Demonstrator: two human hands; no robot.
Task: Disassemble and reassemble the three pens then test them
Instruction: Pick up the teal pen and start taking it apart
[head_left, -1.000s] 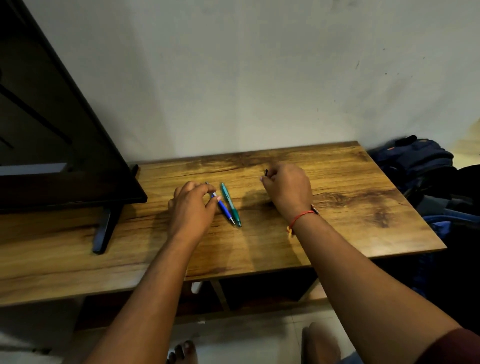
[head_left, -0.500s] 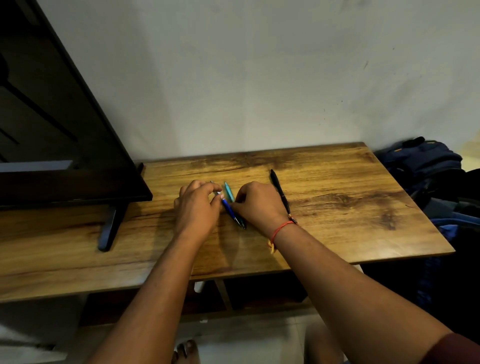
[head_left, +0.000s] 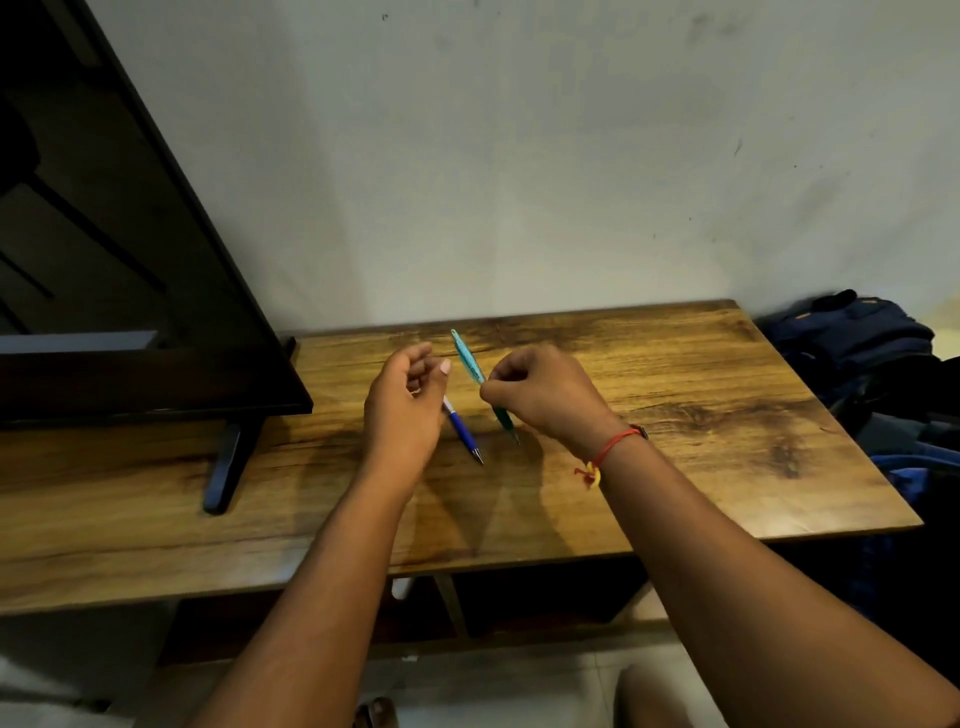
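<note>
My right hand (head_left: 545, 395) is closed around the middle of a teal and green pen (head_left: 467, 358). The pen is held slanted above the wooden table (head_left: 701, 415), with its light teal end pointing away from me and its tip towards me. A blue pen (head_left: 464, 428) with a white top lies on the table between my hands; its top end is hidden behind my left hand (head_left: 408, 410). That hand hovers with fingers loosely curled and thumb out, holding nothing. The black pen is out of sight, hidden behind my right hand.
A black flat screen (head_left: 104, 260) stands on the left of the table on a dark foot (head_left: 226, 467). Dark blue bags (head_left: 852, 338) are piled beyond the right edge. A pale wall runs behind the table.
My right hand left the black pen, came over to the teal pen and lifted it off the table. My left hand let go of the blue pen and rose a little.
</note>
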